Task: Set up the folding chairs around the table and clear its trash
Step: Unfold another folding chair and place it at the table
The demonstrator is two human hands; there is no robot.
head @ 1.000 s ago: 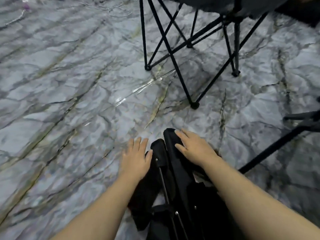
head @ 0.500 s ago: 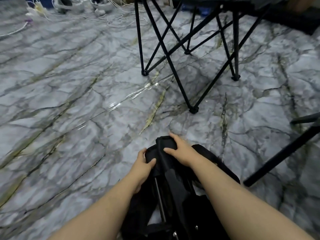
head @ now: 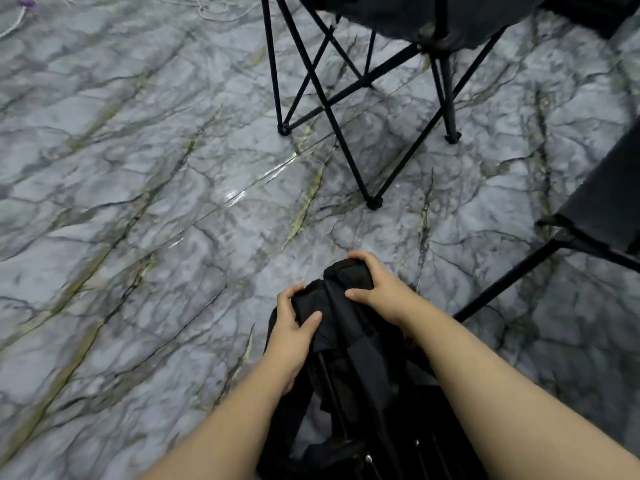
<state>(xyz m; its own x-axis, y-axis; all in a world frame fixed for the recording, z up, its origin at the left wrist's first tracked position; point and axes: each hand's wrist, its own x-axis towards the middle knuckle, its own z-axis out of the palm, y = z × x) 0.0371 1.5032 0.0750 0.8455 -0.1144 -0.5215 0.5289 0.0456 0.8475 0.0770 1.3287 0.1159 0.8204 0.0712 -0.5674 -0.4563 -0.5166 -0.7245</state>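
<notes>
While both hands grip the top of a folded black chair (head: pixel 349 327), the fingers (head: pixel 291 296) of the left hand (head: pixel 294 336) curl over the fabric on the left side, thumb pressed across the front, and those of the right hand (head: pixel 381 292) clamp over the upper end on the right. Both sets of fingers are closed on the cloth-covered frame, not spread open. The folded chair stands low in front of the person, its bundled fabric and thin metal rods running down between the two forearms toward the bottom edge of the view, over a grey marbled floor (head: pixel 138 237).

Several things could go wrong as it opens. Fingers wrapped around the frame could be pinched as the crossed rods scissor apart. Loose fabric may snag on a rod and stop the frame from spreading. The glossy floor looks slick, so the feet might slide instead of planting. An opened chair (head: pixel 363 81) stands just ahead and a second one (head: pixel 602 209) sits near on the right, so the spreading legs could knock into either.

Counted: two hands, one folded chair, two opened chairs partly in view. No desk and no trash are visible.
</notes>
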